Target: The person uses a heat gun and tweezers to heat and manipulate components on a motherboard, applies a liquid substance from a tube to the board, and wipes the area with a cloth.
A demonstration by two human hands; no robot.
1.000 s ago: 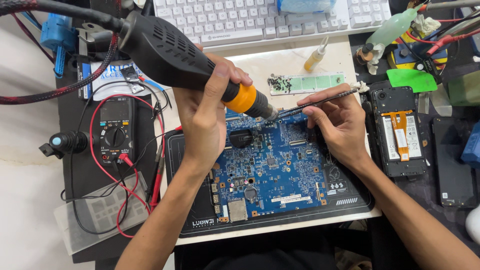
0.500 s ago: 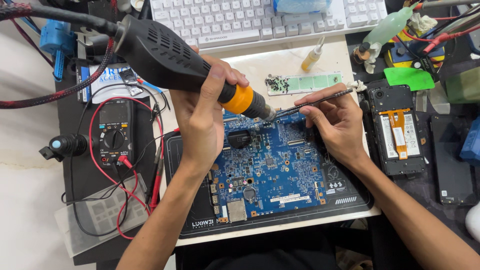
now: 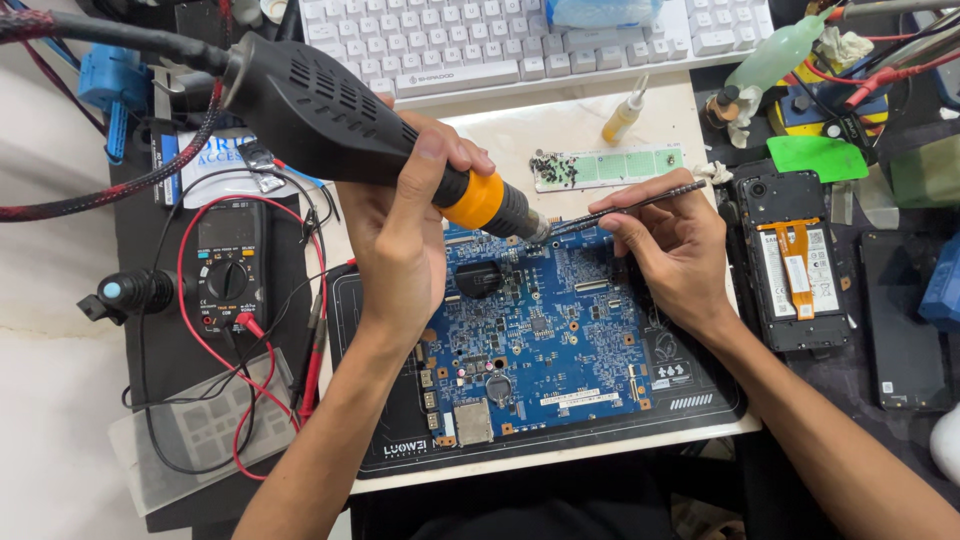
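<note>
I have my left hand point(image 3: 400, 240) wrapped around a black hot-air gun point(image 3: 330, 115), fingers closed tight on its barrel just behind the orange collar, and the metal nozzle points down at the top edge of the blue circuit board point(image 3: 540, 330). My right hand point(image 3: 675, 250) pinches a pair of thin tweezers point(image 3: 625, 207) between thumb and fingertips; their tips meet the board right beside the nozzle.

The board lies flat on a black work mat point(image 3: 700, 385), which sits on a pale, stained pad over a crowded desk — hardly any bare surface shows. Behind the board there is a white keyboard point(image 3: 480, 45), a small yellow bottle point(image 3: 622, 118) and a narrow green strip board point(image 3: 610, 167). To my left a multimeter point(image 3: 228, 265) rests on the dark desktop with red and black leads point(image 3: 262, 345) looping around it (one red loop runs toward the mat's left edge). To my right an opened phone point(image 3: 795, 265) lies face down with its insides showing, just beside the mat. The gun's braided hose point(image 3: 100, 190) curls off toward the upper left.
</note>
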